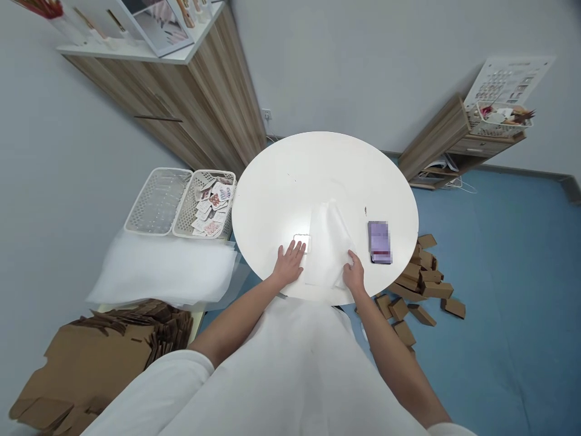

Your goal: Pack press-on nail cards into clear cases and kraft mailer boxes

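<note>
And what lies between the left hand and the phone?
In the head view, the thin white sheet lies between them, with the right hand at its edge on the phone's side.

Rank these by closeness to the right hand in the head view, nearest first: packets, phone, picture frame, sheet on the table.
1. Sheet: at the right hand, its edge in the fingers.
2. Phone: on the table, just right.
3. Packets: in a basket, left of the table.
4. Picture frame: atop the cabinet, far left.

1 head-worn camera looks forward and down on the nearby round white table.
</note>
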`<act>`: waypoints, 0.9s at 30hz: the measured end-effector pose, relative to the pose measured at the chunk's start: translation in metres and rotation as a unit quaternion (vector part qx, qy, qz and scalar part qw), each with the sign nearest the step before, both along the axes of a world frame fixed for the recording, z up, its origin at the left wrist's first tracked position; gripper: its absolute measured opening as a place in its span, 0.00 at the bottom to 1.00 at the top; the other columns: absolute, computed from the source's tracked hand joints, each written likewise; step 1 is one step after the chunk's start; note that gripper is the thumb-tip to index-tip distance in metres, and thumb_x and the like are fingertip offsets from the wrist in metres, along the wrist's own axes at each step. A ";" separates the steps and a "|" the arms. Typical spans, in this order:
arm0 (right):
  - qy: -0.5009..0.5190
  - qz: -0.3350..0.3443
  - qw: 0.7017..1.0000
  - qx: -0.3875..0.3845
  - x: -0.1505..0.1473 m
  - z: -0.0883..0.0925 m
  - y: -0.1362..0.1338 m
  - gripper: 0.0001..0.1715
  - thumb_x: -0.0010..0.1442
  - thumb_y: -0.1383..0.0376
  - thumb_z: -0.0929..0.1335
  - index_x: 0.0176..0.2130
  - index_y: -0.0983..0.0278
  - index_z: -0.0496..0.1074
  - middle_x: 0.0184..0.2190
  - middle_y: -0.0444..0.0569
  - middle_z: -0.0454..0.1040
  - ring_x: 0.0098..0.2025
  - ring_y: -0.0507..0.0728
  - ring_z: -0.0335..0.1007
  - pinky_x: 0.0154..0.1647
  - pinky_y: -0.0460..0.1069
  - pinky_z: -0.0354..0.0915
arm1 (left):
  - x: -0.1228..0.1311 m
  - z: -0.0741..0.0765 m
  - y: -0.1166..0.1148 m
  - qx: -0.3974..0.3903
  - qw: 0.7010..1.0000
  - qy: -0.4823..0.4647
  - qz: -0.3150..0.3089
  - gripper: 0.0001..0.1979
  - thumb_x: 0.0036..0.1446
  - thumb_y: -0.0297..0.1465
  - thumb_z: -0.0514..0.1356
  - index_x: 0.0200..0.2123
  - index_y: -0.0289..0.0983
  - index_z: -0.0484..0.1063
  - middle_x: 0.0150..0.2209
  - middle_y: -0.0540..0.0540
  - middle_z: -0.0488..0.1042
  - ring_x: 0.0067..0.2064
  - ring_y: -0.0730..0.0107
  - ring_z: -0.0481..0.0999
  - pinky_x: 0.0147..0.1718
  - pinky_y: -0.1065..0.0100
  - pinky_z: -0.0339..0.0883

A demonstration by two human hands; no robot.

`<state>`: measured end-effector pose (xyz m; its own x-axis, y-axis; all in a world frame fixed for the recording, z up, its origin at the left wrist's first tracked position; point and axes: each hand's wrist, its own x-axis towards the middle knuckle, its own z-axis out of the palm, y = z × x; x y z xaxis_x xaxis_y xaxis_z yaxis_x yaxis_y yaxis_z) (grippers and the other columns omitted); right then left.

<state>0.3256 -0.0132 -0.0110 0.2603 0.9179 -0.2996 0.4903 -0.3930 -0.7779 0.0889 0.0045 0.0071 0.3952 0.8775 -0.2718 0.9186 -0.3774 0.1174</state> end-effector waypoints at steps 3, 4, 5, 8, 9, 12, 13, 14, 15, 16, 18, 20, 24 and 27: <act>-0.004 0.034 0.999 -0.005 -0.017 0.000 0.008 0.33 0.53 0.66 0.57 0.59 0.65 0.54 0.57 0.52 0.58 0.60 0.59 0.52 0.60 0.56 0.52 | -0.024 0.000 0.001 0.003 1.000 0.007 0.022 0.34 0.53 0.36 0.49 0.62 0.36 0.43 0.64 0.42 0.41 0.64 0.52 0.32 0.55 0.42 0.36; -0.008 0.047 0.999 -0.006 -0.023 0.000 0.011 0.34 0.53 0.66 0.58 0.59 0.65 0.53 0.57 0.52 0.58 0.60 0.59 0.52 0.59 0.56 0.52 | -0.032 0.000 0.001 0.005 1.000 0.007 0.029 0.33 0.54 0.36 0.48 0.62 0.35 0.44 0.64 0.42 0.41 0.64 0.52 0.32 0.56 0.42 0.35; -0.012 0.059 0.998 -0.006 -0.030 0.000 0.013 0.34 0.52 0.65 0.59 0.59 0.65 0.53 0.57 0.53 0.57 0.60 0.60 0.51 0.59 0.57 0.52 | -0.039 0.000 0.002 0.006 0.999 0.007 0.036 0.33 0.54 0.36 0.48 0.62 0.35 0.44 0.64 0.41 0.41 0.64 0.52 0.32 0.56 0.42 0.35; -0.028 0.078 0.997 -0.003 -0.045 0.001 0.019 0.36 0.51 0.63 0.61 0.59 0.65 0.52 0.57 0.54 0.55 0.60 0.61 0.51 0.59 0.58 0.52 | -0.057 0.000 0.005 0.012 0.998 0.004 0.059 0.33 0.54 0.36 0.48 0.62 0.34 0.45 0.64 0.40 0.42 0.64 0.52 0.32 0.56 0.42 0.34; -0.031 0.077 0.997 -0.001 -0.049 0.001 0.020 0.37 0.51 0.63 0.61 0.59 0.65 0.52 0.57 0.55 0.55 0.59 0.61 0.51 0.59 0.58 0.53 | -0.061 0.000 0.005 0.014 0.998 0.003 0.065 0.33 0.54 0.36 0.48 0.62 0.33 0.46 0.64 0.39 0.42 0.64 0.52 0.32 0.56 0.42 0.34; -0.027 0.057 0.998 0.014 -0.052 0.003 0.021 0.37 0.49 0.62 0.64 0.58 0.64 0.54 0.55 0.55 0.56 0.58 0.61 0.52 0.58 0.57 0.53 | -0.068 0.000 0.005 0.025 0.997 -0.003 0.079 0.33 0.54 0.37 0.49 0.61 0.32 0.46 0.64 0.37 0.41 0.65 0.53 0.32 0.56 0.43 0.35; -0.019 0.048 0.998 0.022 -0.051 0.005 0.021 0.36 0.49 0.61 0.64 0.57 0.63 0.55 0.55 0.54 0.57 0.58 0.61 0.53 0.58 0.57 0.54 | -0.068 0.001 0.003 0.032 0.996 -0.006 0.083 0.33 0.54 0.37 0.49 0.61 0.31 0.46 0.64 0.37 0.40 0.65 0.53 0.32 0.56 0.44 0.35; -0.011 0.039 0.999 0.033 -0.051 0.007 0.021 0.34 0.50 0.60 0.64 0.56 0.62 0.57 0.54 0.54 0.57 0.58 0.61 0.53 0.57 0.57 0.54 | -0.067 0.001 0.002 0.040 0.996 -0.010 0.082 0.33 0.54 0.38 0.49 0.61 0.31 0.46 0.64 0.37 0.40 0.65 0.53 0.32 0.56 0.44 0.35; -0.004 0.033 0.998 0.047 -0.051 0.010 0.021 0.32 0.50 0.60 0.64 0.54 0.62 0.60 0.54 0.53 0.58 0.58 0.61 0.53 0.56 0.57 0.55 | -0.064 0.002 0.000 0.045 0.996 -0.016 0.071 0.33 0.55 0.38 0.49 0.61 0.32 0.46 0.64 0.37 0.39 0.65 0.53 0.32 0.57 0.45 0.35; -0.002 0.033 0.997 0.064 -0.050 0.013 0.022 0.29 0.51 0.59 0.64 0.52 0.61 0.62 0.54 0.53 0.58 0.58 0.60 0.53 0.56 0.57 0.56 | -0.061 0.002 -0.002 0.048 0.997 -0.025 0.049 0.32 0.55 0.39 0.48 0.61 0.33 0.46 0.64 0.38 0.39 0.65 0.54 0.32 0.57 0.46 0.35; -0.008 0.056 0.993 0.106 -0.051 0.019 0.022 0.24 0.52 0.58 0.63 0.49 0.61 0.65 0.54 0.52 0.58 0.58 0.60 0.52 0.55 0.56 0.57 | -0.053 0.003 -0.006 0.039 0.998 -0.047 -0.022 0.31 0.56 0.41 0.48 0.61 0.37 0.49 0.64 0.41 0.41 0.65 0.56 0.34 0.58 0.49 0.35; -0.022 0.096 0.986 0.136 -0.051 0.022 0.024 0.23 0.54 0.59 0.62 0.49 0.61 0.66 0.55 0.52 0.58 0.58 0.59 0.53 0.55 0.56 0.56 | -0.044 0.003 -0.010 0.016 0.994 -0.061 -0.085 0.29 0.56 0.42 0.48 0.59 0.39 0.53 0.64 0.43 0.45 0.65 0.58 0.37 0.58 0.51 0.37; -0.049 0.077 0.994 0.059 -0.046 0.017 0.026 0.30 0.54 0.58 0.62 0.55 0.63 0.60 0.57 0.55 0.55 0.57 0.61 0.54 0.54 0.57 0.57 | -0.034 0.002 -0.012 -0.020 0.994 -0.057 -0.096 0.27 0.56 0.41 0.49 0.57 0.39 0.56 0.62 0.42 0.53 0.64 0.57 0.42 0.58 0.49 0.39; -0.092 0.040 0.995 -0.013 -0.041 0.010 0.025 0.38 0.52 0.58 0.62 0.59 0.66 0.51 0.59 0.59 0.50 0.59 0.64 0.49 0.56 0.59 0.54 | -0.033 0.003 -0.010 -0.019 0.994 -0.061 -0.089 0.25 0.56 0.40 0.50 0.56 0.39 0.59 0.60 0.41 0.55 0.64 0.55 0.43 0.57 0.48 0.38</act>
